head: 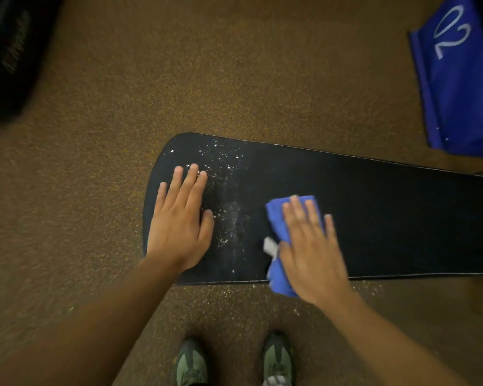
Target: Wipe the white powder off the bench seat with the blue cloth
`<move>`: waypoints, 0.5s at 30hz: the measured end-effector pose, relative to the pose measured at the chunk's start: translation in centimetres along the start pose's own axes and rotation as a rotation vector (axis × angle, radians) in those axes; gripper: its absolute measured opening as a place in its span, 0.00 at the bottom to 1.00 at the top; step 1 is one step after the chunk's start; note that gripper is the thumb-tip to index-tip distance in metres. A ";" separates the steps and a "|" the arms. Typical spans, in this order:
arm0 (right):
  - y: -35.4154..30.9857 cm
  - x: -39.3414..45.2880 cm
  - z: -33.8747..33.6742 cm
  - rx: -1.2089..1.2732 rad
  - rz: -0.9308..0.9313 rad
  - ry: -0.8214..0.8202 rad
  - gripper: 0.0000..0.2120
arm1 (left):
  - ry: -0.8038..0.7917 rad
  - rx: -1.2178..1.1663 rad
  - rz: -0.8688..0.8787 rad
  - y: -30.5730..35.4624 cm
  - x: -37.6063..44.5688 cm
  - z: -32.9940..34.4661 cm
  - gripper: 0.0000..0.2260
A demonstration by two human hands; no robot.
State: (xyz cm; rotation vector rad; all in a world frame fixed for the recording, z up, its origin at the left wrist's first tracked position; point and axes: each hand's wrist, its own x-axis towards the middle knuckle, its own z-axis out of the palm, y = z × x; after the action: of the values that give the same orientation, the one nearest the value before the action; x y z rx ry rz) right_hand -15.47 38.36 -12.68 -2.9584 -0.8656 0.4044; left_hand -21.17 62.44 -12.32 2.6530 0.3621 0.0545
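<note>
A long black bench seat (388, 218) runs from the centre to the right edge. White powder (229, 190) is scattered over its rounded left end, between my two hands. My left hand (180, 221) lies flat on that left end, fingers spread, holding nothing. My right hand (310, 249) presses flat on a folded blue cloth (276, 218) that has a white tag at its left edge. The cloth sits near the seat's front edge, just right of the powder. The seat to the right of the cloth looks free of powder.
Brown speckled floor surrounds the bench, with some white specks (296, 310) below the front edge. A blue box marked 02 (463, 79) stands at the top right, a black object (9, 57) at the top left. My green shoes (234, 360) are below.
</note>
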 end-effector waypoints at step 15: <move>-6.2 2.0 0.2 0.027 -0.120 0.009 0.31 | -0.064 0.083 -0.138 -2.3 0.9 0.2 0.28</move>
State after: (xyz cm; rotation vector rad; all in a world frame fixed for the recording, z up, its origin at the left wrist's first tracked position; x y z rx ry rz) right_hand -17.13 44.69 -12.71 -2.8625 -1.0215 0.3929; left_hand -20.89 64.56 -13.60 2.6961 0.5363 -0.0906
